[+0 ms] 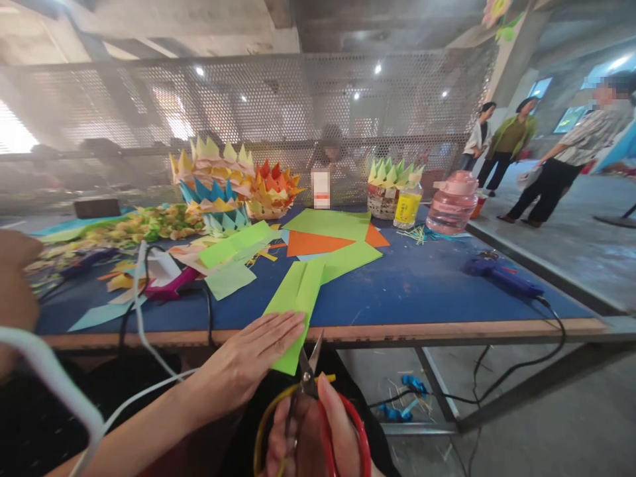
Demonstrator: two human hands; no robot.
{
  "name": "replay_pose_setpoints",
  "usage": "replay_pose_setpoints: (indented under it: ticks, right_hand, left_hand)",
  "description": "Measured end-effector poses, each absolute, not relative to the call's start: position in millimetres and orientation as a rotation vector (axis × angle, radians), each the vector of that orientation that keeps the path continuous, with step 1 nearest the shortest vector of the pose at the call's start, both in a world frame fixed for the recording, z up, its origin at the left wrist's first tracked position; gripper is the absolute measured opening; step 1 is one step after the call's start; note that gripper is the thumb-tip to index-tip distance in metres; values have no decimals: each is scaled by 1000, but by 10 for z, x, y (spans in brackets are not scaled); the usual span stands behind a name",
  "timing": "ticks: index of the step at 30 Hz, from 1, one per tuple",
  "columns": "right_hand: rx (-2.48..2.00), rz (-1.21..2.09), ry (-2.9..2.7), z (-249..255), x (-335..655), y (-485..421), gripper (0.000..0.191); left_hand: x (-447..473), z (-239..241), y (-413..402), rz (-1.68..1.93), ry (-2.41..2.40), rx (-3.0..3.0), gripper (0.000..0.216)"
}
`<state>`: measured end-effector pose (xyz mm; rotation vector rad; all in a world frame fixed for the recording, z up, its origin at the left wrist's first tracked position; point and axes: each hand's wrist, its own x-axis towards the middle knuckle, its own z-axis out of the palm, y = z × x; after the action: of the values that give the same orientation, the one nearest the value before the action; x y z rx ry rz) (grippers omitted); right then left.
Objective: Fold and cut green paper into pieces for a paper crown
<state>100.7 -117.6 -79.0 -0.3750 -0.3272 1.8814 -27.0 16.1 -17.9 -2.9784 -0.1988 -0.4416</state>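
A folded strip of light green paper [292, 298] lies across the front edge of the table and hangs a little past it. My left hand [248, 351] rests on this strip with its fingers stretched out flat; the thumb is hidden. Just below, a pair of scissors [308, 384] is gripped in my right hand [340, 424]. One red loop of the handle shows on the right, and the blades stand apart, pointing up beside the strip's lower end. Behind the strip lie more green sheets [328, 225] and an orange sheet [318, 244].
Paper crowns [213, 175] stand at the back left, near scattered scraps. A pink glue gun [171, 286] with cables lies left; a blue glue gun [504, 275] lies right. A yellow-labelled bottle [408, 207] and pink jug [452, 205] stand back right. People stand beyond the table.
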Motion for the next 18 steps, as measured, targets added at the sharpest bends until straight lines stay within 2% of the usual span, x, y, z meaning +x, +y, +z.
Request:
replay_pose_setpoints:
  ticks: [18]
  right_hand:
    - [-407, 1815, -301, -554, 1082, -1065, 72]
  left_hand:
    - [-265, -197, 179, -577, -157, -2989, 68]
